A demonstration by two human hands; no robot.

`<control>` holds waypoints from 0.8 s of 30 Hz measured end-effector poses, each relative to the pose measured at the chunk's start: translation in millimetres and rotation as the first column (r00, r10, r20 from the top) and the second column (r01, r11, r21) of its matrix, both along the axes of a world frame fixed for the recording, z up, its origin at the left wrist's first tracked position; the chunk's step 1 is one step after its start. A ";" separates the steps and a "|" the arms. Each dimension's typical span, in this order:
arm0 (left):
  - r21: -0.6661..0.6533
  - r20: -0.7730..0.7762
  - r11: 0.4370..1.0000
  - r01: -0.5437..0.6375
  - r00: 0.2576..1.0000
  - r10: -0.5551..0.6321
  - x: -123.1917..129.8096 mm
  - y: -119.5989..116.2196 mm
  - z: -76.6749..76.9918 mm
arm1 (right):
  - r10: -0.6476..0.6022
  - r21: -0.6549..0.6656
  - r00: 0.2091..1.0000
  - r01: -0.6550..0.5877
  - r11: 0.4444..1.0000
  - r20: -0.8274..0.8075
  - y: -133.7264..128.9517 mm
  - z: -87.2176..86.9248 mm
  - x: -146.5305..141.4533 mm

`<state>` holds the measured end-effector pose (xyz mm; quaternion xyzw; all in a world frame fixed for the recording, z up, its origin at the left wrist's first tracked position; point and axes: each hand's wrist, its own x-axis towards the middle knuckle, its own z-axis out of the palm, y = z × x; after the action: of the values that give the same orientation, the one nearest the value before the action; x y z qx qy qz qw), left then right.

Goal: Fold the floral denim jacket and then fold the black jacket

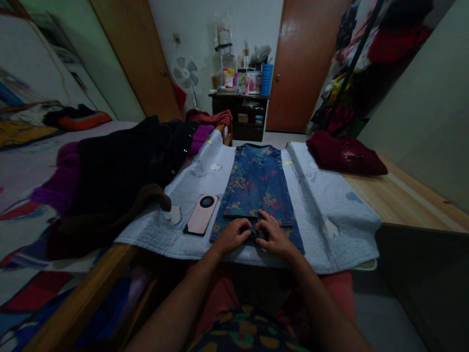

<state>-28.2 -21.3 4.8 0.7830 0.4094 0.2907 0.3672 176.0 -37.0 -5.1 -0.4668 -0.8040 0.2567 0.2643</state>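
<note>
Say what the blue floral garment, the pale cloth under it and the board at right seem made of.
Blue floral garment: matte printed fabric, folded flat; fibre unclear. Pale cloth: matte, possibly padded textile, rippling into soft creases. Board: smooth-looking wood or wood-effect laminate, showing pale streaks.

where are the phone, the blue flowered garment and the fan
Phone (201,216): head view, on the middle of its pink back
Blue flowered garment (254,183): head view, on the middle of its flowered cloth
Fan (186,73): head view, on the centre of its round head
</note>
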 end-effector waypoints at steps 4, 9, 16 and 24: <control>-0.039 0.038 0.999 0.001 0.999 0.000 -0.4 0.0 1.2 | -0.025 0.030 1.000 0.025 0.999 0.013 0.0 -2.8 -2.0; -0.021 0.001 1.000 -0.008 1.000 0.008 0.2 -0.4 0.8 | -0.058 0.084 0.998 0.059 0.995 -0.015 0.7 -11.3 -4.8; 0.025 -0.028 1.000 0.011 1.000 -0.010 0.1 -1.4 1.5 | -0.054 0.105 0.998 0.056 0.993 -0.020 0.6 -13.6 -4.3; 0.135 -0.120 0.990 0.043 0.992 -0.027 -4.7 -8.5 -0.6 | -0.036 0.110 0.999 0.037 0.993 -0.011 0.6 -14.8 -1.1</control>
<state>-32.9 -29.8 4.1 0.8293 0.3955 0.2648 0.2928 174.9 -36.4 -19.8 -0.4650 -0.8070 0.2091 0.2981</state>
